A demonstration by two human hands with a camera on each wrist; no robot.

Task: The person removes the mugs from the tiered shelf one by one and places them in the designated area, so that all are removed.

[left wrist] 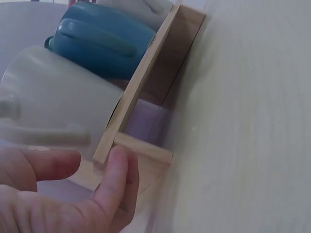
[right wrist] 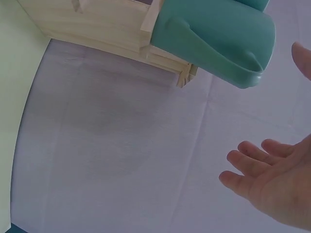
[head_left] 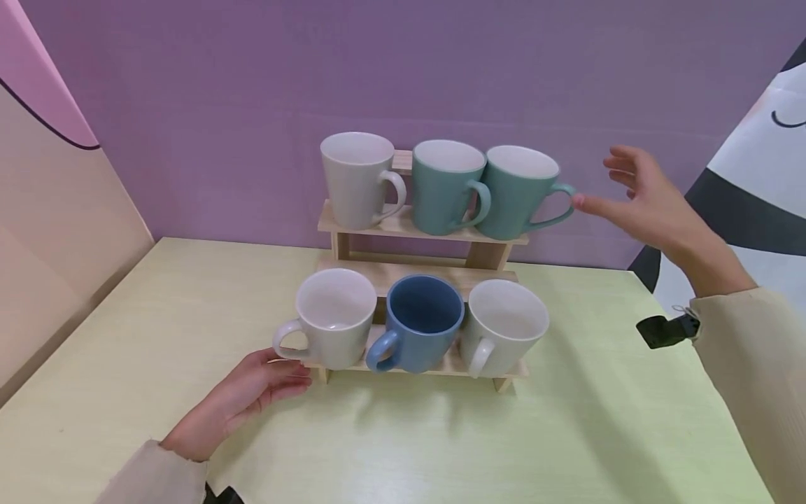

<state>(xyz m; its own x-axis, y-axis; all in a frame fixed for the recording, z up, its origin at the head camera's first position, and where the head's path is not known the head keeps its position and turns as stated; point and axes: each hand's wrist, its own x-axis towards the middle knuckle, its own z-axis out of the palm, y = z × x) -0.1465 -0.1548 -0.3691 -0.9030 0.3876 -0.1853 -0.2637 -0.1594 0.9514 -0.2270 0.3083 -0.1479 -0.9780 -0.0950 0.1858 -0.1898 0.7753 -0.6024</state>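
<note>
A wooden tiered rack [head_left: 497, 253] holds several mugs. Its top board bears a white mug [head_left: 355, 182] and two teal mugs, a middle one [head_left: 441, 189] and a right one [head_left: 513, 196] turned with its handle outward. Lower down stand a white mug [head_left: 334, 343], a blue mug [head_left: 418, 343] and another white mug [head_left: 497, 343], tilted. My left hand [head_left: 252, 392] touches the rack's lower left end with its fingertips [left wrist: 116, 160], the thumb raised beside the white mug. My right hand [head_left: 655, 203] is spread beside the right teal mug's handle, holding nothing; the right wrist view shows a gap between them.
The rack stands on a pale wooden table [head_left: 598, 420], near its back edge. A purple backdrop [head_left: 252, 84] rises behind it. Patterned panels flank the table, a pink and beige one [head_left: 57, 210] at left and a black and white one [head_left: 755, 182] at right.
</note>
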